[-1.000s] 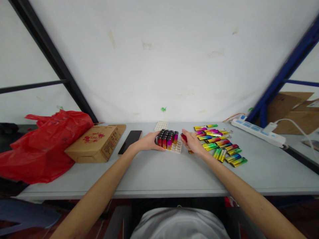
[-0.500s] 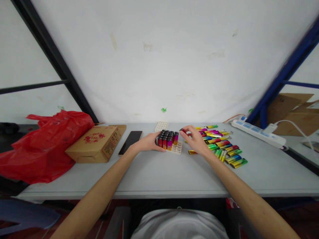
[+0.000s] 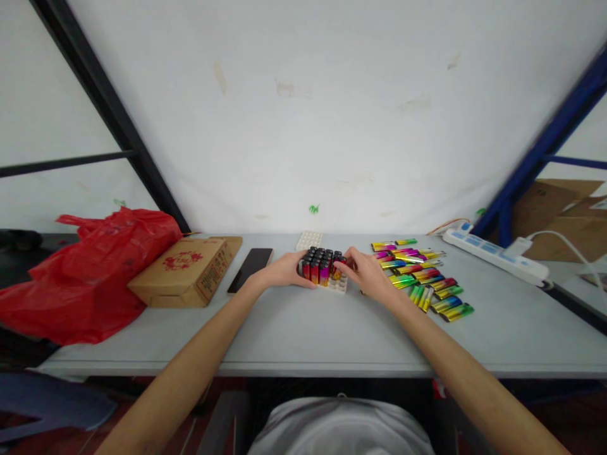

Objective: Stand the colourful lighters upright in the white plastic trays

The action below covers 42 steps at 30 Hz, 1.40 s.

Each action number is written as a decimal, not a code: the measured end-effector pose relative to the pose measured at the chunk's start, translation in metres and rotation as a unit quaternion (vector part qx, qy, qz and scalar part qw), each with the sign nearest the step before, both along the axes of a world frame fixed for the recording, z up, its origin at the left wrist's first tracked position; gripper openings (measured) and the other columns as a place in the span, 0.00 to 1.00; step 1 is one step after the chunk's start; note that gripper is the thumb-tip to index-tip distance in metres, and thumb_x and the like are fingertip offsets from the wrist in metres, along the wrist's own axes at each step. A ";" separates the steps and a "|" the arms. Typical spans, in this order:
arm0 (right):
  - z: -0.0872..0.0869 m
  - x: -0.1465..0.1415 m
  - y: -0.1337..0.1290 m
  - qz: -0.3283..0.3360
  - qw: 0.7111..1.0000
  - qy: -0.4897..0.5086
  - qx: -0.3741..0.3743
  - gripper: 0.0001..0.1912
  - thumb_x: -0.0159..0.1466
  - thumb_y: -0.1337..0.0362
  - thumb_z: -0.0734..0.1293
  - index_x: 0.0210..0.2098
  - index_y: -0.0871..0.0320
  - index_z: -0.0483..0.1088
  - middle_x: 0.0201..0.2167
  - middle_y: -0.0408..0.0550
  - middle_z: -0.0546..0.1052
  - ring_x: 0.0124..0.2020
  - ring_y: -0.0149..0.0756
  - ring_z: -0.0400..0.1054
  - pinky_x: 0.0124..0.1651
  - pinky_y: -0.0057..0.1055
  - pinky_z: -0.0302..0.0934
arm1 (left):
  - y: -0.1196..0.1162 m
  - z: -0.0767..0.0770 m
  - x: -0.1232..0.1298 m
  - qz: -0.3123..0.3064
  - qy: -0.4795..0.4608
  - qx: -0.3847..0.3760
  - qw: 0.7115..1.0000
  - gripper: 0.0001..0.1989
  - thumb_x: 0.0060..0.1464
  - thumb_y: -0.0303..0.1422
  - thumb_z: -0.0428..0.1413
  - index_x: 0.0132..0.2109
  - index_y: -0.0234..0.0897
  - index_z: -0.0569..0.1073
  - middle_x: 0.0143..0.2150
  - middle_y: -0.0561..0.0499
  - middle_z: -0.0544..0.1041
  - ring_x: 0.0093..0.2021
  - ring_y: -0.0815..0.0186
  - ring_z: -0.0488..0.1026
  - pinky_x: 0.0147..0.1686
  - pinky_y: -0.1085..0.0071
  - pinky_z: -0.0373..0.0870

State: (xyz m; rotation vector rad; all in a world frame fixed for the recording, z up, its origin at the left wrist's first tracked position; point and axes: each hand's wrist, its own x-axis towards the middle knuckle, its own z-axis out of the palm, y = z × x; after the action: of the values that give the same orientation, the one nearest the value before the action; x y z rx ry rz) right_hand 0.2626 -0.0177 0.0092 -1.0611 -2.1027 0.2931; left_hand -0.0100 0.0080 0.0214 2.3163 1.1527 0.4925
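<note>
Several shiny lighters [image 3: 323, 273] with black tops stand upright in a white tray with round holes [image 3: 337, 287], at the middle of the table. My left hand [image 3: 287, 270] is wrapped round the left side of this upright group, thumb along the front. Over the right side of the tray, my right hand [image 3: 363, 270] pinches one red lighter [image 3: 338, 266], which looks slightly tilted beside the standing ones. To the right of that hand, more metallic lighters [image 3: 429, 273] in yellow, green, red, blue and purple lie flat in loose rows.
A second white tray [image 3: 309, 240] lies behind, near the wall. Left of my hands are a black phone [image 3: 251, 268], a cardboard box [image 3: 184, 272] and a red plastic bag [image 3: 104, 272]. A white power strip [image 3: 496, 254] lies at the right.
My right hand has moved left with the lighter, from beside the tray to over its right side. My left hand stays round the group.
</note>
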 end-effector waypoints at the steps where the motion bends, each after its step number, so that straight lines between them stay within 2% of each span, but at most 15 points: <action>1: -0.001 0.000 0.001 -0.001 1.000 -0.010 -0.001 0.14 0.73 0.52 0.65 0.36 0.53 0.63 0.28 0.44 0.78 0.27 0.35 0.69 0.32 0.30 0.56 | 0.000 0.000 0.000 0.000 0.001 0.003 1.000 0.43 0.43 0.50 0.72 0.63 0.37 0.71 0.59 0.44 0.81 0.55 0.48 0.79 0.57 0.60 0.73; 6: -0.004 0.000 0.002 -0.004 0.999 -0.036 0.008 0.16 0.73 0.48 0.64 0.36 0.53 0.65 0.29 0.46 0.79 0.27 0.36 0.70 0.32 0.29 0.56 | 0.002 -0.002 0.000 0.005 0.009 0.006 1.000 0.46 0.41 0.53 0.72 0.63 0.37 0.71 0.59 0.43 0.80 0.55 0.47 0.78 0.56 0.59 0.73; 11: -0.005 0.001 0.006 0.002 0.999 -0.053 -0.010 0.19 0.73 0.44 0.63 0.38 0.54 0.69 0.27 0.45 0.79 0.25 0.35 0.69 0.30 0.29 0.52 | 0.002 -0.003 -0.001 0.000 -0.003 0.000 1.000 0.45 0.42 0.51 0.72 0.64 0.37 0.71 0.59 0.44 0.80 0.56 0.47 0.78 0.58 0.60 0.72; 15: 0.001 0.005 0.005 -0.035 0.993 -0.116 -0.005 0.26 0.72 0.40 0.62 0.30 0.54 0.71 0.22 0.45 0.75 0.22 0.35 0.65 0.29 0.31 0.46 | 0.003 -0.004 -0.001 -0.005 -0.009 0.001 1.000 0.46 0.41 0.52 0.72 0.64 0.38 0.71 0.60 0.44 0.80 0.56 0.47 0.78 0.58 0.59 0.72; 18: 0.010 0.016 0.005 -0.021 0.993 -0.115 -0.010 0.29 0.75 0.43 0.58 0.27 0.55 0.72 0.20 0.45 0.74 0.22 0.34 0.64 0.30 0.31 0.49 | 0.004 -0.004 -0.002 -0.007 -0.013 -0.001 1.000 0.45 0.42 0.53 0.72 0.63 0.39 0.71 0.60 0.44 0.80 0.57 0.47 0.78 0.57 0.60 0.73; 20: 0.015 0.028 0.008 -0.010 0.995 -0.098 -0.014 0.29 0.76 0.46 0.57 0.28 0.55 0.73 0.20 0.45 0.74 0.23 0.34 0.65 0.32 0.31 0.51 | 0.003 -0.004 -0.002 -0.007 -0.015 -0.006 1.000 0.44 0.42 0.52 0.72 0.63 0.39 0.71 0.61 0.45 0.80 0.57 0.48 0.78 0.57 0.60 0.72; 24: 0.021 0.055 0.015 0.014 0.993 -0.109 -0.036 0.19 0.71 0.51 0.65 0.31 0.56 0.78 0.28 0.50 0.81 0.28 0.38 0.69 0.35 0.32 0.58 | 0.002 -0.003 -0.001 -0.002 -0.006 -0.015 1.000 0.45 0.41 0.52 0.72 0.63 0.38 0.72 0.61 0.44 0.80 0.58 0.47 0.77 0.57 0.60 0.72; 29: 0.030 0.072 0.012 0.055 0.986 -0.113 -0.110 0.12 0.66 0.55 0.69 0.35 0.55 0.82 0.33 0.50 0.83 0.33 0.41 0.74 0.38 0.34 0.63 | 0.000 0.000 0.000 0.003 -0.007 -0.019 1.000 0.43 0.42 0.52 0.71 0.61 0.37 0.72 0.58 0.44 0.81 0.56 0.47 0.78 0.55 0.60 0.73; 32: 0.034 0.075 0.006 0.092 0.975 -0.116 -0.166 0.12 0.62 0.52 0.73 0.37 0.53 0.83 0.35 0.48 0.84 0.35 0.43 0.75 0.39 0.34 0.65 | -0.002 0.002 0.000 -0.003 -0.009 -0.010 1.000 0.42 0.42 0.53 0.71 0.60 0.38 0.73 0.59 0.44 0.80 0.57 0.47 0.78 0.58 0.59 0.72; 36: 0.029 0.077 0.005 0.121 0.961 -0.113 -0.223 0.19 0.55 0.48 0.78 0.39 0.53 0.84 0.37 0.48 0.84 0.35 0.43 0.75 0.37 0.34 0.66 | -0.002 0.003 0.001 -0.007 -0.012 -0.006 1.000 0.43 0.42 0.53 0.71 0.62 0.38 0.72 0.60 0.44 0.80 0.58 0.47 0.77 0.58 0.59 0.72; 39: 0.021 0.076 0.008 0.133 0.951 -0.130 -0.248 0.20 0.53 0.51 0.79 0.41 0.54 0.84 0.35 0.47 0.83 0.33 0.42 0.75 0.37 0.34 0.66 | -0.003 0.003 0.001 -0.004 -0.007 -0.008 1.000 0.42 0.43 0.53 0.71 0.61 0.37 0.73 0.59 0.44 0.81 0.58 0.46 0.77 0.58 0.59 0.72; 42: 0.018 0.072 0.011 0.109 0.956 -0.151 -0.226 0.16 0.55 0.55 0.77 0.41 0.54 0.83 0.31 0.46 0.81 0.31 0.41 0.74 0.34 0.32 0.63 | -0.004 0.004 0.001 0.004 -0.004 -0.006 1.000 0.41 0.43 0.53 0.71 0.60 0.37 0.73 0.57 0.44 0.81 0.56 0.46 0.78 0.57 0.59 0.72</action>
State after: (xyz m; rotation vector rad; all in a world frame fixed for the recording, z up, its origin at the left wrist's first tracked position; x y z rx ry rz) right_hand 0.3345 -0.0069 0.0270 -1.1898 -2.5054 0.7958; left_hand -0.0088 0.0041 0.0253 2.2991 1.1593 0.4963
